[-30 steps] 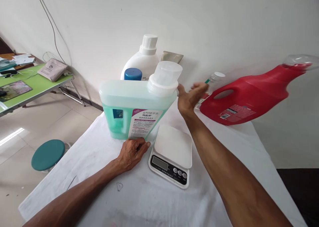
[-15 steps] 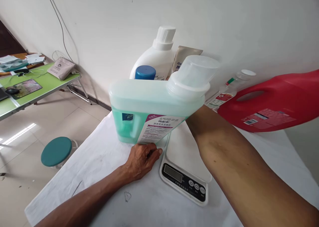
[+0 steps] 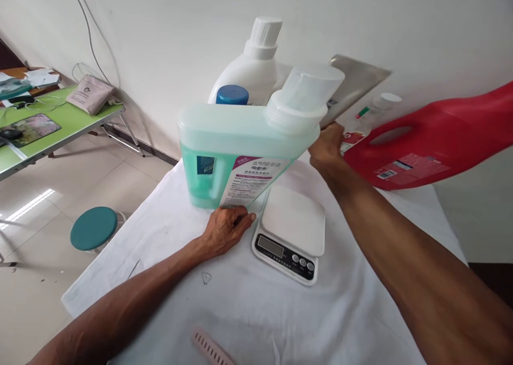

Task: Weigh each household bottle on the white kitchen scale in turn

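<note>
My right hand (image 3: 327,145) is closed round the lower end of a flat beige-grey packet (image 3: 356,82), which tilts up to the right behind the green detergent bottle. Its kind is hard to tell, and it is slightly blurred. My left hand (image 3: 226,227) lies on the white cloth, fingers curled in and thumb pointing right, with nothing visible in it. It sits against the base of the green detergent bottle (image 3: 224,140), beside the white kitchen scale (image 3: 294,215). The scale's platform is bare and its display looks blank.
Behind the green bottle stand a white bottle (image 3: 248,74) and a blue-capped container (image 3: 232,94). To the right are a clear bottle (image 3: 374,111) and a big red jug (image 3: 436,135). A pink strap (image 3: 210,346) lies at the front. A teal stool (image 3: 94,228) stands left.
My right hand has come into view from behind the green bottle, bringing the packet up and to the right. My left hand stays by the bottle's base. The view has tipped downward.
</note>
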`<state>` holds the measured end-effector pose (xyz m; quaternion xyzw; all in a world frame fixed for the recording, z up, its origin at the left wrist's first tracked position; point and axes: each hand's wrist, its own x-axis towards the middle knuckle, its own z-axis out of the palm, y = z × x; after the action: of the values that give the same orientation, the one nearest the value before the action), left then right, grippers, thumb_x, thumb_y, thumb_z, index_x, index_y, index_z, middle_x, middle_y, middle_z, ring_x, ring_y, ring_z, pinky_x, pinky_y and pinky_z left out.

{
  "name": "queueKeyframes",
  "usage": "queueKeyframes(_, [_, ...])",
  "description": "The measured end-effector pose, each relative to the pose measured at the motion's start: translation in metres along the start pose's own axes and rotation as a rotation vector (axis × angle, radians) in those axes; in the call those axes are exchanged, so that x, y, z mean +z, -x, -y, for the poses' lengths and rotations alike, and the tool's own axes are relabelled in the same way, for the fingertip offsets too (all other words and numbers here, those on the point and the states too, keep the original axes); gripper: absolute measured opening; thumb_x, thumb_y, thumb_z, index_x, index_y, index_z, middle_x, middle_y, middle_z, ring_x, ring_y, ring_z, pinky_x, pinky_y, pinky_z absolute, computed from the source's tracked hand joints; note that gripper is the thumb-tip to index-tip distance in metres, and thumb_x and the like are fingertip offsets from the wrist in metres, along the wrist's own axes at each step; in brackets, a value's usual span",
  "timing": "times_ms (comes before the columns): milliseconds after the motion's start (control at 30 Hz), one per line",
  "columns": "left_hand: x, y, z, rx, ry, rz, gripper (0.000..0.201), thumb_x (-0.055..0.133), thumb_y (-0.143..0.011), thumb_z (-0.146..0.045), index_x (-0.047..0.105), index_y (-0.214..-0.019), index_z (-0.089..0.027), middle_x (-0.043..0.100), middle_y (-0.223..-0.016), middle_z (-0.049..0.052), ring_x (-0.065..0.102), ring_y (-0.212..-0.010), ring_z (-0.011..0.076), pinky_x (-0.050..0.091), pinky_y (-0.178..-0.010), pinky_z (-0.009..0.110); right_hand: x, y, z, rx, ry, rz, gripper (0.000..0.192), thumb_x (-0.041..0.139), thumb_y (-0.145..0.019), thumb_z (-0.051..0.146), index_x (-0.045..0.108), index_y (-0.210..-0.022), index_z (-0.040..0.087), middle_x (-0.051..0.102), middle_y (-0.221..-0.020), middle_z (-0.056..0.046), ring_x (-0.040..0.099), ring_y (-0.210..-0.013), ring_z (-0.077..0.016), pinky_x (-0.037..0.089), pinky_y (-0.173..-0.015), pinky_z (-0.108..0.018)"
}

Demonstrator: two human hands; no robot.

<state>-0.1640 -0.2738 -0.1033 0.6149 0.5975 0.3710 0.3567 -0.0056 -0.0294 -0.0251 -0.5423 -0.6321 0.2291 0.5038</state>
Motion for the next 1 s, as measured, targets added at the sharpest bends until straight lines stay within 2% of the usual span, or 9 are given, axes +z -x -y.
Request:
queueKeyframes(100, [-0.001,0.0,0.0,0.01,-0.016,-0.002,0.045,0.048,-0.102,-0.047,0.042,-0.066,-0.02,0.045,-0.061,-0.002,0.037,-0.06,0.0112,0.028,-0.062,0.03,-0.038,0.026,0.008,0.127,-0.132,-0.016,0.038,0.096,-0.072,0.03,0.065,-0.088,0.015,0.069,-0.087,-0.002,0.062,-0.079,-0.0174,0.059,-0.068,-0.037])
queueKeyframes(200, [-0.002,-0.001,0.0,0.033,-0.023,-0.008,0.045,0.049,-0.102,-0.046,0.046,-0.066,-0.02,0.045,-0.061,-0.002,0.038,-0.061,0.0113,0.028,-0.063,0.029,-0.076,0.066,0.022,0.128,-0.301,-0.015,0.048,0.101,-0.049,0.029,0.066,-0.08,0.018,0.066,-0.087,-0.001,0.063,-0.084,-0.0201,0.059,-0.073,-0.04])
queueKeyframes(267, [-0.003,-0.001,0.0,0.043,-0.023,-0.015,0.045,0.049,-0.102,-0.045,0.045,-0.064,-0.02,0.041,-0.06,-0.003,0.035,-0.061,0.0112,0.027,-0.062,0.03,-0.094,0.093,0.03,0.116,-0.291,-0.017,0.048,0.1,-0.045,0.033,0.063,-0.071,0.019,0.063,-0.081,0.0,0.06,-0.079,-0.018,0.056,-0.071,-0.039])
queueKeyframes(367, [-0.002,-0.002,0.001,0.056,-0.036,-0.017,0.045,0.05,-0.102,-0.044,0.046,-0.064,-0.02,0.039,-0.06,-0.003,0.034,-0.062,0.0115,0.027,-0.062,0.03,-0.109,0.126,0.034,0.108,-0.153,-0.019,0.056,0.1,-0.047,0.038,0.047,-0.056,0.024,0.046,-0.064,0.006,0.044,-0.063,-0.0108,0.043,-0.058,-0.032])
queueKeyframes(467, [-0.001,-0.002,0.002,0.068,-0.045,-0.02,0.045,0.05,-0.102,-0.043,0.047,-0.064,-0.02,0.039,-0.061,-0.003,0.035,-0.062,0.0115,0.028,-0.063,0.03,-0.117,0.147,0.032,0.118,0.045,0.004,0.058,0.1,-0.05,0.046,0.046,-0.053,0.024,0.044,-0.057,0.006,0.038,-0.057,-0.0095,0.033,-0.054,-0.032])
queueKeyframes(600, [-0.001,-0.002,0.002,0.067,-0.041,-0.022,0.045,0.05,-0.102,-0.043,0.047,-0.064,-0.02,0.038,-0.061,-0.003,0.034,-0.062,0.0115,0.028,-0.062,0.03,-0.12,0.161,0.029,0.195,0.158,0.005,0.052,0.097,-0.049,0.051,0.054,-0.054,0.023,0.054,-0.059,0.003,0.05,-0.059,-0.0139,0.04,-0.056,-0.034])
queueKeyframes(733, [-0.002,-0.002,0.002,0.074,-0.043,-0.021,0.046,0.05,-0.103,-0.044,0.047,-0.064,-0.02,0.04,-0.06,-0.003,0.036,-0.061,0.0115,0.029,-0.062,0.03,-0.116,0.166,0.028,0.203,0.112,-0.03,0.048,0.097,-0.047,0.049,0.058,-0.059,0.023,0.056,-0.061,0.002,0.054,-0.061,-0.016,0.046,-0.057,-0.034])
queueKeyframes(867, [-0.002,-0.003,0.002,0.094,-0.022,-0.037,0.047,0.049,-0.102,-0.047,0.047,-0.064,-0.02,0.043,-0.061,-0.002,0.038,-0.061,0.0112,0.029,-0.061,0.03,-0.11,0.168,0.027,0.216,0.017,-0.021,0.056,0.1,-0.044,0.052,0.057,-0.066,0.023,0.055,-0.066,0.004,0.056,-0.065,-0.0166,0.056,-0.062,-0.035])
queueKeyframes(1000, [-0.001,-0.003,0.002,0.1,-0.018,-0.041,0.048,0.049,-0.101,-0.048,0.046,-0.063,-0.02,0.042,-0.06,-0.002,0.036,-0.06,0.0109,0.028,-0.061,0.03,-0.109,0.17,0.023,0.218,-0.03,-0.004,0.058,0.102,-0.047,0.052,0.059,-0.074,0.023,0.061,-0.072,0.002,0.059,-0.069,-0.017,0.058,-0.065,-0.035])
